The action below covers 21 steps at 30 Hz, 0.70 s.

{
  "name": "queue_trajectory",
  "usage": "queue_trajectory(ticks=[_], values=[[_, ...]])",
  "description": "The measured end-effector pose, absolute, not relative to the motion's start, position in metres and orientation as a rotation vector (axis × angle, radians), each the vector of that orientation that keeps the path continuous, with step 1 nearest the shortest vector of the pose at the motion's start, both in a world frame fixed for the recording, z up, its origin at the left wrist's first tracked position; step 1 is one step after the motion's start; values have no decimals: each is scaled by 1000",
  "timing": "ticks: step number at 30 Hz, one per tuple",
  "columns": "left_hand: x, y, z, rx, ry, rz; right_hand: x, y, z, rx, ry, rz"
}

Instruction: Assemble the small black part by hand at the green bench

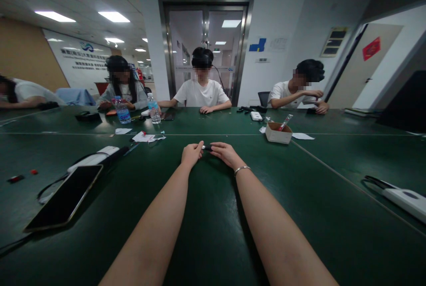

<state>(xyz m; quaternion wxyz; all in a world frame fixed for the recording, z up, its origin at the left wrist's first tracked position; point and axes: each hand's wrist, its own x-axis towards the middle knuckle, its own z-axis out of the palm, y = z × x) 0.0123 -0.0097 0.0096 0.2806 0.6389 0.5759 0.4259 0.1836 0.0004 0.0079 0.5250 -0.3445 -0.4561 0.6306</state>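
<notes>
Both my arms reach forward over the green table (213, 215), and the hands meet a little above or on its surface near the middle. Between them is a small, dark, stick-like object with a silver end (207, 148); its exact kind is too small to make out. My left hand (192, 154) pinches the silver end, thumb on top. Fingers of my right hand (227, 153) close round the black end from the other side. A silver bracelet (242, 169) circles the right wrist.
At left lie a phone (66, 197), a white power bank (93, 158) and small red pieces (33, 172). A small box (278, 133) with tools stands ahead right. A white device (406, 199) lies far right. Bottles (122, 110) and several people are across the table.
</notes>
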Motion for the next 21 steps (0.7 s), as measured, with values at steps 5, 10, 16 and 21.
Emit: queue_trajectory(ticks=[5, 10, 16, 21], values=[[12, -9, 8, 1683, 1558, 1155, 184, 0, 8, -818, -1098, 1499], [11, -9, 8, 1692, 1560, 1146, 184, -3, 9, -777, -1132, 1539], [11, -4, 3, 1723, 1554, 1151, 185, 1, 7, -795, -1135, 1549], [12, -1, 0, 1738, 1508, 1175, 185, 5, 4, -794, -1119, 1552]])
